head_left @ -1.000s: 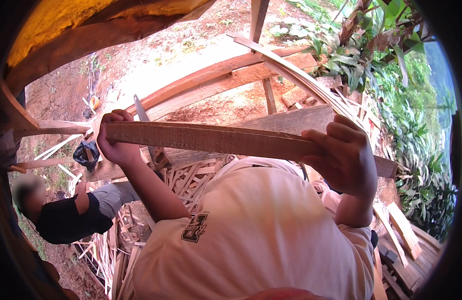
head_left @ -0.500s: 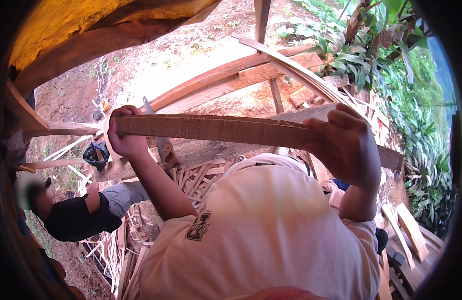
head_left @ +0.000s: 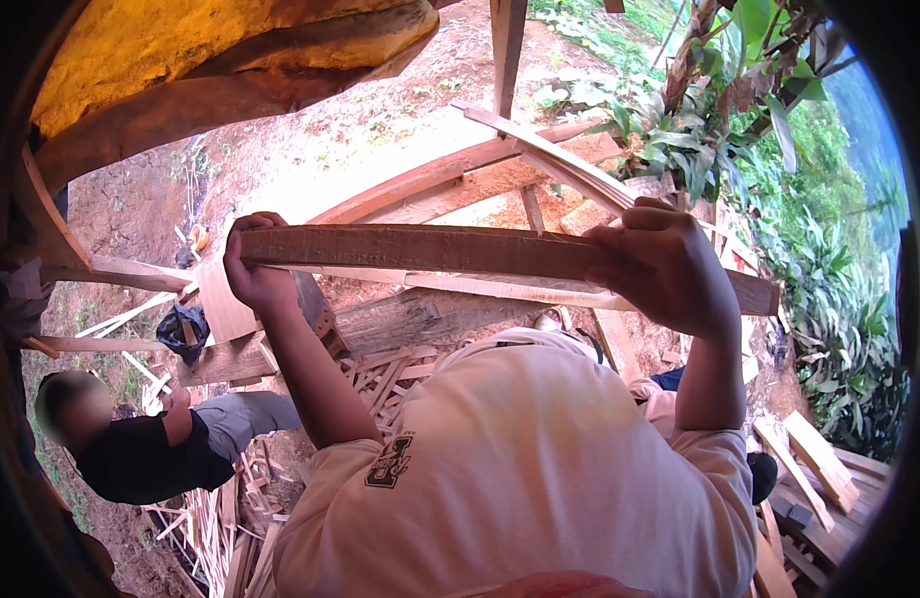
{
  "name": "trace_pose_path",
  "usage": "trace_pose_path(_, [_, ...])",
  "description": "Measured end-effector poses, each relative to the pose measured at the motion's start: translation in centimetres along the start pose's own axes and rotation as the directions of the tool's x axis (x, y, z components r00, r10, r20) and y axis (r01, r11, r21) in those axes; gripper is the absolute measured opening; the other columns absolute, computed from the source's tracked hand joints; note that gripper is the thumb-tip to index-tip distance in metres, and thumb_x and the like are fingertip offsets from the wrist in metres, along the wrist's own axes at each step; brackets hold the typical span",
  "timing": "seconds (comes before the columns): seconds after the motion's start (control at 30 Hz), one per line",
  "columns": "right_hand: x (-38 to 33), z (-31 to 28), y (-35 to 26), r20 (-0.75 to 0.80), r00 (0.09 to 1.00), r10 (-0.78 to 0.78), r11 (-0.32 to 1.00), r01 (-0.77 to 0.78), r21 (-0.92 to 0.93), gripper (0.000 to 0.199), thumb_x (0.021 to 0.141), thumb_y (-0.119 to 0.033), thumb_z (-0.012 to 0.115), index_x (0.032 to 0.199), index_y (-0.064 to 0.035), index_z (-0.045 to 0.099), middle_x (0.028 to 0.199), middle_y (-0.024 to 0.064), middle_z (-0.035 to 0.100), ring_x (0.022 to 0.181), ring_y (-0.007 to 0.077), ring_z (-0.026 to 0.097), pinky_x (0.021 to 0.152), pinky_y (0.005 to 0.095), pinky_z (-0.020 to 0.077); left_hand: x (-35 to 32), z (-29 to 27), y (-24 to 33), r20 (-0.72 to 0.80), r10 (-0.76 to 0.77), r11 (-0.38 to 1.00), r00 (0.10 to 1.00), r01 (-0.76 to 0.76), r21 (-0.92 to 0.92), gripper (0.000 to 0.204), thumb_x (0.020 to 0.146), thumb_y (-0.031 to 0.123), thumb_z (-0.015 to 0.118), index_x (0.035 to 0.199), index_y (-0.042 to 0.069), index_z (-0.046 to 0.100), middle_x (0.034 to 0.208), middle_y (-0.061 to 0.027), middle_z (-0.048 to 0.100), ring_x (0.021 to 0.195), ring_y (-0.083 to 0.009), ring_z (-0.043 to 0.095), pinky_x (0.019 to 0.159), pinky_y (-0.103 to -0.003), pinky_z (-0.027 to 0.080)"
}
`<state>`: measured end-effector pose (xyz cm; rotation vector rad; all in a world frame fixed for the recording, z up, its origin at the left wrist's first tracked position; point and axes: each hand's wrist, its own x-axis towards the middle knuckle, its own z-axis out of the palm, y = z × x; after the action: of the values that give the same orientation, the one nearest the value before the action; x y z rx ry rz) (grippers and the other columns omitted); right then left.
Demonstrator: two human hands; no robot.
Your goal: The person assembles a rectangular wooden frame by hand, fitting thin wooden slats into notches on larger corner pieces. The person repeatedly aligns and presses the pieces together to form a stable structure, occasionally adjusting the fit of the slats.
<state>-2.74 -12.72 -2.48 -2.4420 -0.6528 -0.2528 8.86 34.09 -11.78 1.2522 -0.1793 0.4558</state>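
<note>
Across the middle of the frame, the wooden plank (head_left: 420, 249) had risen slightly and come a little nearer level over the last second, its right end now higher in view. The left hand (head_left: 259, 274) had its grip closed around the plank's left end; the right hand's (head_left: 669, 264) grip pinched it short of the right end, fingers above and thumb below. Behind it, a broad board had given way to a pale, narrow board (head_left: 510, 288) showing beneath the plank; whether that one had turned, I could not tell. The handsaw (head_left: 323, 324), left of centre, now showed less blade. Neither hold had loosened, so the work seemed to remain at handling the plank.
</note>
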Motion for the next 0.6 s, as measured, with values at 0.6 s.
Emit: trace_pose_path(0.6, [-0.5,-0.3,-0.9,0.009,1.000,0.018,0.996,-0.017,-0.086,0.035,0.086,-0.041,0.084,0.103,-0.0112,0.076,0.079,0.0057,0.060,0.081,0.0281,0.066,0.070,0.0453,0.0549,-0.3,0.1,0.2,-0.030,-0.008,1.000,1.000,0.008,-0.005,0.043,0.105,0.038,0.039,0.096,0.001,0.061,0.090,-0.0172,0.064,0.087,-0.0258,0.060,0.086,-0.039,0.048])
